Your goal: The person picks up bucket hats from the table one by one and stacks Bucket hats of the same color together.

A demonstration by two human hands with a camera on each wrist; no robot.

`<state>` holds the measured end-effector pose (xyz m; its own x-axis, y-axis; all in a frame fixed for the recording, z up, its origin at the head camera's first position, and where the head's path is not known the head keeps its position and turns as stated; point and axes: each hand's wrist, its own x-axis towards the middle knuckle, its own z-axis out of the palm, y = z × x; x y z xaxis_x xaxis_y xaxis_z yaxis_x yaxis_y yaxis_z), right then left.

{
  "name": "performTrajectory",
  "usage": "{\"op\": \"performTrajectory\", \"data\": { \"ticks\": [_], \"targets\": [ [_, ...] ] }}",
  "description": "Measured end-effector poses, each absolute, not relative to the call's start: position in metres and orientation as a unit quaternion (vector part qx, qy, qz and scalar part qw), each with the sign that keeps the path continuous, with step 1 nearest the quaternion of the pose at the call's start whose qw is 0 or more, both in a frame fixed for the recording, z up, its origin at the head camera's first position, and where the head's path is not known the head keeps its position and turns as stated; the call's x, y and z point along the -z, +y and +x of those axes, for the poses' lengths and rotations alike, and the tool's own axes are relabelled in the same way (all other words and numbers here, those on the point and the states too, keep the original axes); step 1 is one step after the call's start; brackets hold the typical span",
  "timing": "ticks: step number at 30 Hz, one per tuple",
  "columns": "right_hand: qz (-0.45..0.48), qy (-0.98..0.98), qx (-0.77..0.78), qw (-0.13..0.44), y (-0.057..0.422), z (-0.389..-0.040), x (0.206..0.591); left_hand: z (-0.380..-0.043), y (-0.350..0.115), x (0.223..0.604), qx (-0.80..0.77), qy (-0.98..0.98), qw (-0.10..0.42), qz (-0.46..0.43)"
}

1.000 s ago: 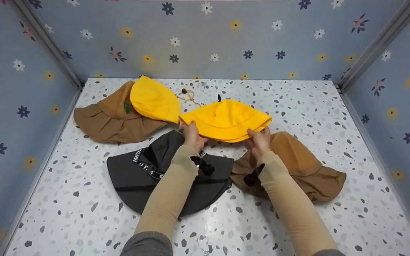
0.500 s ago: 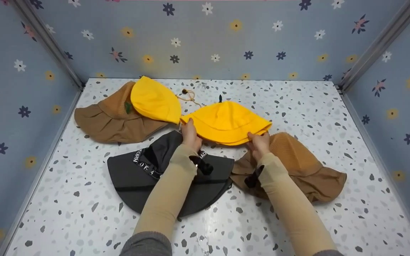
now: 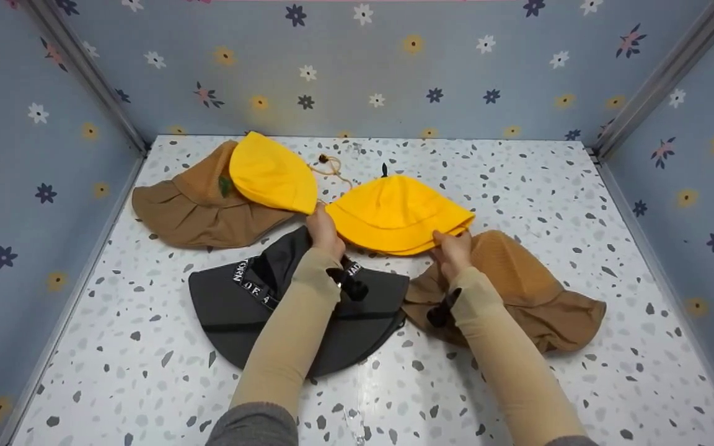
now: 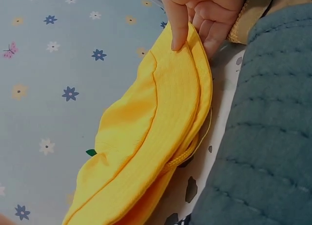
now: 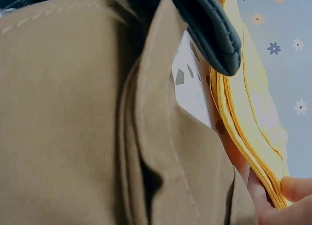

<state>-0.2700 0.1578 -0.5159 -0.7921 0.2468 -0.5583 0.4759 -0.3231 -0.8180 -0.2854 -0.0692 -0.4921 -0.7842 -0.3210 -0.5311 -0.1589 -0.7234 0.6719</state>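
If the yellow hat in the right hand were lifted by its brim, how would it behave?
It would probably flop, since the yellow hat looks like soft, folded cloth. Likely light, as its layers look thin. Rolling seems unlikely, given its flattened shape.

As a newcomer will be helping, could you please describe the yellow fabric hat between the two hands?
On the white, grey-flecked tabletop, find the wide-brimmed dark grey hat with the lettered band. Just beyond it, to the right, is the domed yellow fabric hat. The right hand pinches its brim, whereas the other yellow hat, to its left, overlaps a brown brimmed hat.
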Motion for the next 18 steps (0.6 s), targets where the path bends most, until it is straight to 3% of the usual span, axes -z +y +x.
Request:
{"op": "performTrajectory", "data": {
  "ticks": [8, 18],
  "targets": [
    [0.309, 0.54, 0.779, 0.08, 0.155, -0.267, 0.504, -0.287, -0.074, 0.486, 0.867, -0.364, 0.083, 0.33],
    [0.313, 0.485, 0.813, 0.079, 0.149, -0.26, 0.475, -0.285, -0.089, 0.475, 0.861, -0.381, 0.061, 0.332]
  ]
}}
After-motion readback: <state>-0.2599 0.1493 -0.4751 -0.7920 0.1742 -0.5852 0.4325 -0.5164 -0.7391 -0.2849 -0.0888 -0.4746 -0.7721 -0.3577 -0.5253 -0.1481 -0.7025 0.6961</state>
